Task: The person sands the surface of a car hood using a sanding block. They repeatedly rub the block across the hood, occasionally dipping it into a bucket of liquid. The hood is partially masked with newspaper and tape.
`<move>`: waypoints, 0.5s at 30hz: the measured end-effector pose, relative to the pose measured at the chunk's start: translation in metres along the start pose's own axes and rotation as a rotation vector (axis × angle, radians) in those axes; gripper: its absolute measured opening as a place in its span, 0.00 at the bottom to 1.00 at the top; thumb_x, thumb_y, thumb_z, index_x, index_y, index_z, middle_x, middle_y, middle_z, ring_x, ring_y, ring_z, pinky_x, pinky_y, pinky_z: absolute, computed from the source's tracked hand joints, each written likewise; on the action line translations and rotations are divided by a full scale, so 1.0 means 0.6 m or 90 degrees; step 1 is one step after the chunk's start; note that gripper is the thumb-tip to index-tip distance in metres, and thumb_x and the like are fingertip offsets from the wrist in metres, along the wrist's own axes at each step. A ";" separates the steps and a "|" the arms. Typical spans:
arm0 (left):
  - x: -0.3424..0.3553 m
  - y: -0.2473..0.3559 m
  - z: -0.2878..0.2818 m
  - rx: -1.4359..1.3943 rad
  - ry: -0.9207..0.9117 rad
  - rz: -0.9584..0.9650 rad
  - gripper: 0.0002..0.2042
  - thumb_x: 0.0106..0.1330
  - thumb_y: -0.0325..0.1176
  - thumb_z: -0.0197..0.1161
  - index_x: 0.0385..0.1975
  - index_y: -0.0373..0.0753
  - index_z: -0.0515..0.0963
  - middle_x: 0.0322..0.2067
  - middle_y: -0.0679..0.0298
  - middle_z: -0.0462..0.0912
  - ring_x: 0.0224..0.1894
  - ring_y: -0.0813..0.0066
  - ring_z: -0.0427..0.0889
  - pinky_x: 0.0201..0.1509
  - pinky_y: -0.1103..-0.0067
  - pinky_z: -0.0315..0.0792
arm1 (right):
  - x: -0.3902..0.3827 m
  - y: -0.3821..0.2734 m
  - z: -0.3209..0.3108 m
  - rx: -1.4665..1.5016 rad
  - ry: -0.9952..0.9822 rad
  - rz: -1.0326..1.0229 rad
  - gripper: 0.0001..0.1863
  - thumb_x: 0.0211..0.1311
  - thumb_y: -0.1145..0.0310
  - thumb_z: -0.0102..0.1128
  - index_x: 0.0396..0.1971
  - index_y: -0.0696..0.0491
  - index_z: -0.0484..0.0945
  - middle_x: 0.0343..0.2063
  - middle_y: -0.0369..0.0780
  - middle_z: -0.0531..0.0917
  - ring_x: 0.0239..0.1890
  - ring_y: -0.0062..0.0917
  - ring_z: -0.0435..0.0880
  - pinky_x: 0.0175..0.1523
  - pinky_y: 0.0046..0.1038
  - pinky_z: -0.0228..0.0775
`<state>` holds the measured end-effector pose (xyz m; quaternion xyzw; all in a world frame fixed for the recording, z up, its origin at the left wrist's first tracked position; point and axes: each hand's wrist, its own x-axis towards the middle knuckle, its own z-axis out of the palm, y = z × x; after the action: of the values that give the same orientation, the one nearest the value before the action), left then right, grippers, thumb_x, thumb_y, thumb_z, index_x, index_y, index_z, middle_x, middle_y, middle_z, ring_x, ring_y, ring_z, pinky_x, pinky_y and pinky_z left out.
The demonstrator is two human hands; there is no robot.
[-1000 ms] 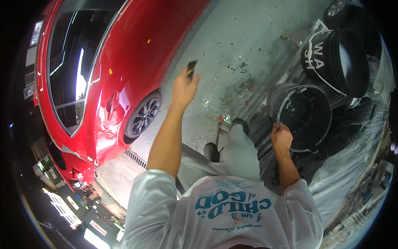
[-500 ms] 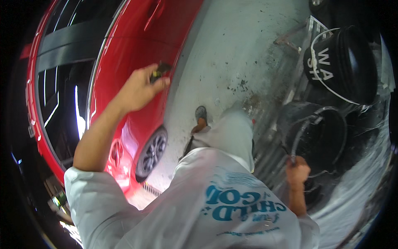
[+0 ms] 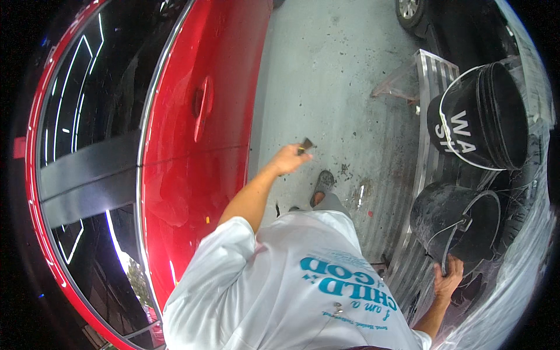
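My left hand [image 3: 286, 161] is closed around a small dark tool with a yellow band [image 3: 304, 146]; it looks like a short brush, but blur hides its exact kind. That hand is over the floor, just right of the red car's side [image 3: 201, 175]. At the lower right, my right hand [image 3: 447, 283] has its thumb and fingers about the handle of a black bucket [image 3: 434, 213]. The bucket tilts with its mouth to the right, on or beside a ribbed metal platform [image 3: 402, 256]. Its underside is hidden.
A second black bucket [image 3: 466, 116] with white lettering and a white handle stands farther along the platform. Behind the buckets, clear plastic sheeting [image 3: 525, 256] hangs over a dark vehicle, whose wheel [image 3: 410, 10] shows at the top. Grey floor [image 3: 326, 70] runs between the vehicles.
I have moved forward along the red car; its rear wheel has left the view. My left hand has swung right, away from the car body. My right hand remains at the bucket handle.
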<state>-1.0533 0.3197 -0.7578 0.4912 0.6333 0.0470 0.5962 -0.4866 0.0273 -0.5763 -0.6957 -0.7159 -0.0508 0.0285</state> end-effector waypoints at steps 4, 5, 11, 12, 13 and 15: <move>0.053 -0.090 -0.147 -0.157 0.132 -0.074 0.14 0.70 0.42 0.69 0.42 0.38 0.78 0.23 0.68 0.74 0.21 0.78 0.74 0.24 0.75 0.72 | 0.058 -0.104 -0.036 -0.005 0.172 0.062 0.37 0.67 0.45 0.67 0.59 0.64 0.76 0.46 0.50 0.77 0.40 0.39 0.78 0.46 0.39 0.72; 0.063 -0.092 -0.176 -0.205 0.151 -0.097 0.12 0.70 0.40 0.69 0.39 0.39 0.76 0.22 0.69 0.73 0.20 0.79 0.73 0.23 0.76 0.71 | 0.090 -0.130 -0.026 0.104 0.240 0.132 0.35 0.68 0.48 0.67 0.59 0.64 0.76 0.46 0.49 0.78 0.39 0.36 0.77 0.46 0.37 0.72; 0.197 -0.026 -0.285 -0.343 0.276 -0.092 0.10 0.69 0.38 0.67 0.37 0.39 0.76 0.21 0.69 0.73 0.19 0.78 0.74 0.24 0.77 0.72 | 0.496 -0.295 0.116 0.418 0.277 0.130 0.29 0.65 0.72 0.69 0.65 0.64 0.74 0.41 0.42 0.81 0.33 0.26 0.78 0.42 0.28 0.73; 0.231 -0.013 -0.303 -0.341 0.270 -0.073 0.10 0.69 0.38 0.67 0.38 0.39 0.76 0.21 0.68 0.74 0.19 0.78 0.75 0.25 0.76 0.72 | 0.580 -0.316 0.123 0.430 0.212 0.091 0.30 0.64 0.73 0.70 0.66 0.62 0.73 0.39 0.42 0.81 0.33 0.26 0.79 0.41 0.28 0.74; 0.264 0.004 -0.333 -0.335 0.268 -0.052 0.10 0.70 0.38 0.66 0.39 0.38 0.76 0.21 0.68 0.75 0.20 0.78 0.75 0.25 0.75 0.73 | 0.663 -0.334 0.132 0.445 0.150 0.055 0.32 0.63 0.74 0.70 0.68 0.60 0.73 0.38 0.42 0.82 0.33 0.26 0.80 0.40 0.27 0.75; 0.355 0.025 -0.359 -0.280 0.296 -0.018 0.11 0.70 0.39 0.65 0.41 0.37 0.77 0.22 0.65 0.78 0.22 0.75 0.78 0.27 0.72 0.73 | 0.802 -0.364 0.143 0.406 0.045 0.032 0.31 0.64 0.73 0.71 0.68 0.55 0.74 0.36 0.43 0.82 0.35 0.28 0.82 0.39 0.27 0.77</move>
<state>-1.1761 0.5853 -0.8380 0.3177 0.7339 0.2859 0.5279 -0.7166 0.5091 -0.6148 -0.6668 -0.6771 0.1530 0.2711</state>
